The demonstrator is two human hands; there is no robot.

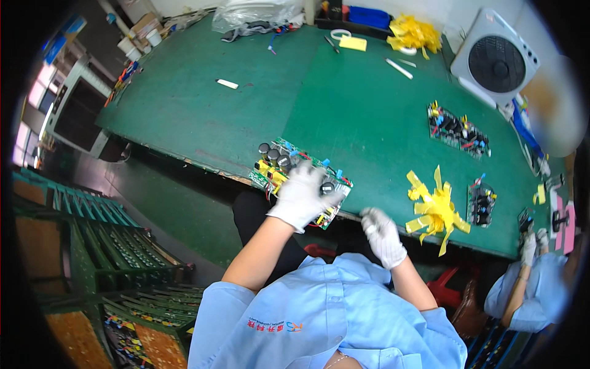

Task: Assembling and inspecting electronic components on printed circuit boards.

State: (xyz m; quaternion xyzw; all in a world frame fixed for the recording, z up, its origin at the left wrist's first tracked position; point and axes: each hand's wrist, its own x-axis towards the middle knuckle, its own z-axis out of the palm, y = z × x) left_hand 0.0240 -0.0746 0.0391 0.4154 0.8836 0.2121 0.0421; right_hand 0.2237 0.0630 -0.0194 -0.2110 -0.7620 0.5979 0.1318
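Part of the circuit board [283, 162] hidden beneath the left fingers [305, 174] — co-worker [533, 292] blurred at the right rim

A crowded green circuit board [286, 152] lies component-side up.

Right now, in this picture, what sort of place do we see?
Probably an electronics assembly or repair workshop: a circuit board is under the person's left hand, more boards rest on the green workbench, and green racks stand at the left.

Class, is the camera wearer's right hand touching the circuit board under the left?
No: the right hand is visibly apart from the circuit board.
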